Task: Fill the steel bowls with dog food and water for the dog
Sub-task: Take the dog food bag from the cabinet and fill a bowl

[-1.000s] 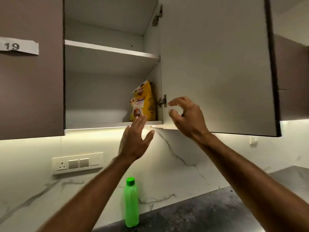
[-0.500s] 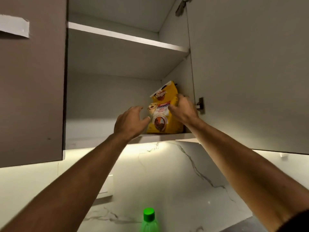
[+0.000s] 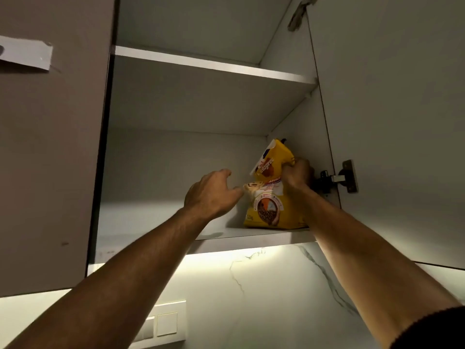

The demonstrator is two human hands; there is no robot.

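A yellow dog food bag [image 3: 270,210] stands upright on the lower shelf [image 3: 251,236] of an open wall cabinet, in the right back corner. My right hand [image 3: 297,173] is shut on the bag's upper right edge. My left hand [image 3: 212,193] reaches in beside the bag's left side, fingers spread, thumb touching or nearly touching the bag. No steel bowls are in view.
The open cabinet door [image 3: 390,122] hangs to the right, its hinge [image 3: 337,178] close behind my right hand. A closed brown door [image 3: 50,159] with a paper label is on the left. An upper shelf [image 3: 214,65] sits above. A switch panel [image 3: 161,323] is on the marble wall below.
Both hands rose into the cabinet. My right hand closed on the bag's top edge and my left came up beside it. The view tilted up, so the green bottle dropped out of frame.
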